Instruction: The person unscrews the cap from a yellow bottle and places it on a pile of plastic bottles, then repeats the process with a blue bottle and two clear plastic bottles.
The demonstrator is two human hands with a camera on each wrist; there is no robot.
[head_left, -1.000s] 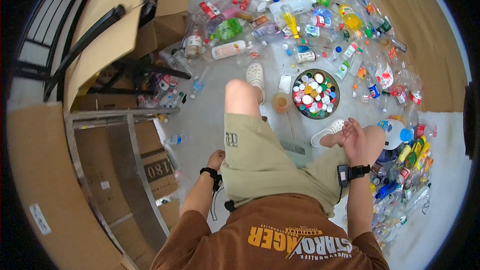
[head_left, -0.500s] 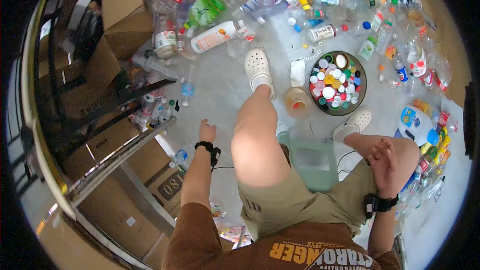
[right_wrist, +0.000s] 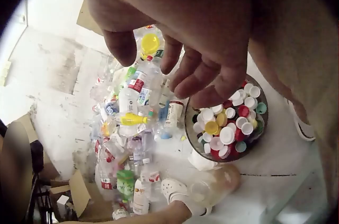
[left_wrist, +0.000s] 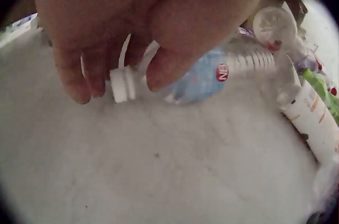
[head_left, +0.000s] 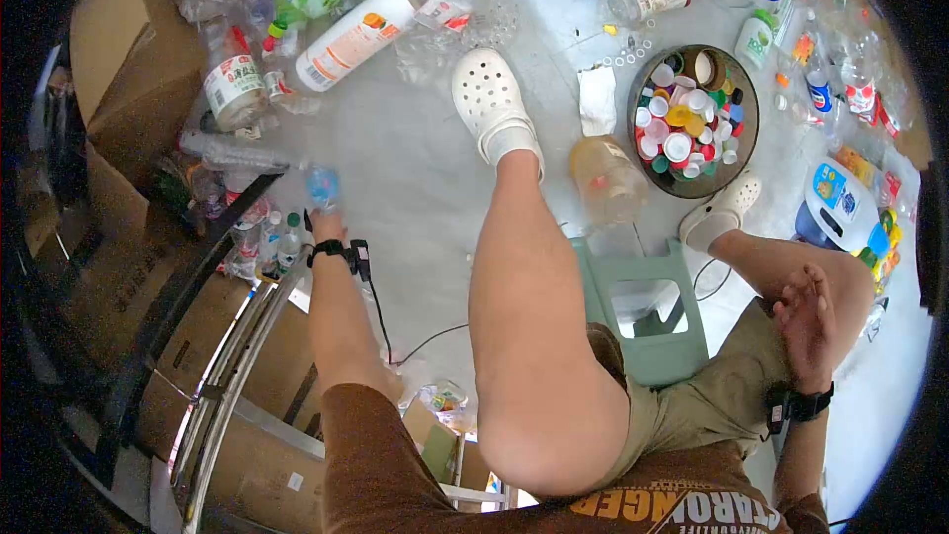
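Note:
My left hand [left_wrist: 153, 28] reaches down over a clear plastic bottle [left_wrist: 204, 78] with a blue label and white cap, lying on its side. The thumb overlaps the bottle's neck, while the other fingers hang spread beyond the cap [left_wrist: 121, 84]. White curved strips show between these fingers. In the head view the left hand [head_left: 329, 224] covers the bottle's neck end, and its blue label [head_left: 322, 186] shows past the fingertips. My right hand [head_left: 806, 321] hangs relaxed above the right knee, holding nothing. In its wrist view the right hand's fingers [right_wrist: 185, 73] are loosely bent.
A round tray [head_left: 698, 188] full of bottle caps stands between the feet, near a cloudy jar [head_left: 605, 178] and white paper [head_left: 596, 99]. Bottles crowd the far floor, including a white-and-orange bottle [head_left: 358, 37]. A green stool [head_left: 647, 361] sits beneath; a metal frame [head_left: 232, 386] and cartons line the left.
The left arm has stretched forward from beside the thigh to the blue-labelled bottle. The head view has tilted toward the left floor. The right hand stays by the knee.

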